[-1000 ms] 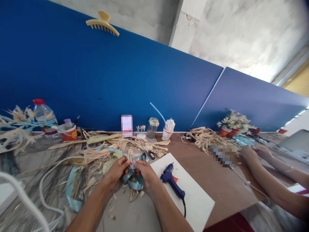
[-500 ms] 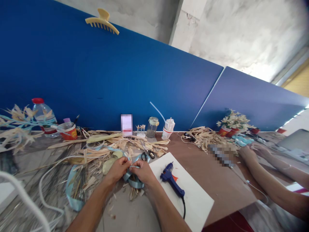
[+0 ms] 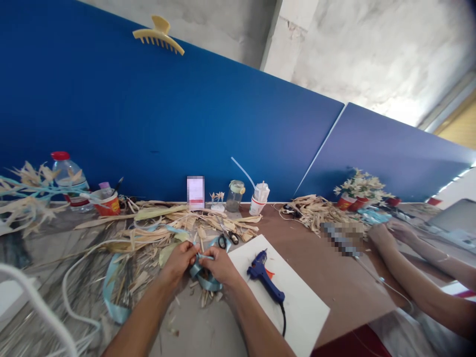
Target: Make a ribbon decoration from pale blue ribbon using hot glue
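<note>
My left hand [image 3: 183, 259] is closed, its fingertips pinching a thin pale stem [image 3: 201, 243] that points upward. Close against it, my right hand [image 3: 218, 264] is closed on a light blue ribbon [image 3: 210, 283], which loops below the fingers. Another length of this ribbon lies on the table to the left. Just beyond my right hand rest black-handled scissors [image 3: 228, 239]. A blue glue gun [image 3: 266, 277] lies on a white board [image 3: 297, 310] right of my right forearm. Dried husks [image 3: 163, 233] are strewn behind and left of my hands.
Along the blue partition [image 3: 208, 109] stand a bottle [image 3: 70, 181], a red cup [image 3: 107, 202], a phone [image 3: 195, 192], a glass jar [image 3: 234, 196] and a white cup [image 3: 258, 204]. A white cable [image 3: 64, 292] curves at left. Another person's hands [image 3: 390, 234] work at right, near potted flowers [image 3: 360, 191].
My hands have shifted very slightly, with the fingertips still close together at the stem and ribbon. The glue gun and scissors stay in place.
</note>
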Motion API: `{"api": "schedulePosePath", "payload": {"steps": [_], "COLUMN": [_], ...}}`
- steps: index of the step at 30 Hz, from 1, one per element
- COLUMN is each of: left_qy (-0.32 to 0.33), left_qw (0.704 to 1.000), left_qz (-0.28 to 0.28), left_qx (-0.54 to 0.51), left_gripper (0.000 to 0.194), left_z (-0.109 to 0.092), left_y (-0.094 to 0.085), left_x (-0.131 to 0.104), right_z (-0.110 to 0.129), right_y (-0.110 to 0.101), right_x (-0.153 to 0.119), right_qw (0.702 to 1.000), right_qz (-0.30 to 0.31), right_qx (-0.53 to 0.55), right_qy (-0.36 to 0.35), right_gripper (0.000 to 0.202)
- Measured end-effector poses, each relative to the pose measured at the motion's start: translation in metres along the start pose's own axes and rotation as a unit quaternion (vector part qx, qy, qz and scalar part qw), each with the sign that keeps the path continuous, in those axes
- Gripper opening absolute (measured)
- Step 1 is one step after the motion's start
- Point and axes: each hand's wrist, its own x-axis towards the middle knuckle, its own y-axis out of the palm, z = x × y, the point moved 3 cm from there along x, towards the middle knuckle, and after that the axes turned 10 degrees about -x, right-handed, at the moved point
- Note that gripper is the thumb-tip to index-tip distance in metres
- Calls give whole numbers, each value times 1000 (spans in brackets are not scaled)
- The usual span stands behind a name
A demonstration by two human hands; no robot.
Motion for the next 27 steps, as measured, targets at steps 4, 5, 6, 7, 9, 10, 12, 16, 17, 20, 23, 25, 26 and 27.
{"api": "schedulePosePath", "payload": {"steps": [4,5,6,7,9,10,12,16,17,20,23,25,26,27], "left_qy": [1,0,-1,-2,-4,-5,-4,14,24,50,30,5,-5,-13], "left_qw": [1000,1000,1000,1000,999,999,1000,999,998,996,998,999,998,995], "left_qz": [-2,-1,0,3,9,12,18,10,3,-11,10,44,63,83], "left_qx": [-7,-12,-18,-24,-32,-31,-17,41,53,71,52,7,-20,-45], "left_gripper": [40,40,40,40,39,38,35,33,32,29,31,33,33,32], "left_z": [-2,-3,-3,-4,-5,-6,-6,-6,-6,-5,-3,-1,-1,-1], "left_y": [-1,0,0,1,2,2,3,5,5,7,9,10,11,11], "left_x": [0,-1,-1,-2,-3,-3,-3,0,1,2,0,-2,-4,-5], "right_z": [1,1,1,0,0,-1,-2,-5,-6,-7,-6,-5,-4,-3], "right_y": [-1,-1,-1,-2,-3,-3,-3,-2,-2,-1,-2,-4,-4,-5], "right_x": [-1,-1,-1,-1,-1,-1,0,2,3,4,3,1,1,0], "right_qw": [1000,1000,999,999,998,998,999,1000,999,998,1000,999,998,997], "right_qz": [4,8,14,18,21,21,18,-4,-11,-17,7,22,26,26], "right_qx": [14,20,28,37,52,53,41,-27,-42,-53,-10,28,46,64], "right_qy": [1,6,13,21,30,31,28,-10,-21,-33,-5,25,35,43], "right_gripper": [9,9,10,11,12,12,12,10,9,9,10,9,9,8]}}
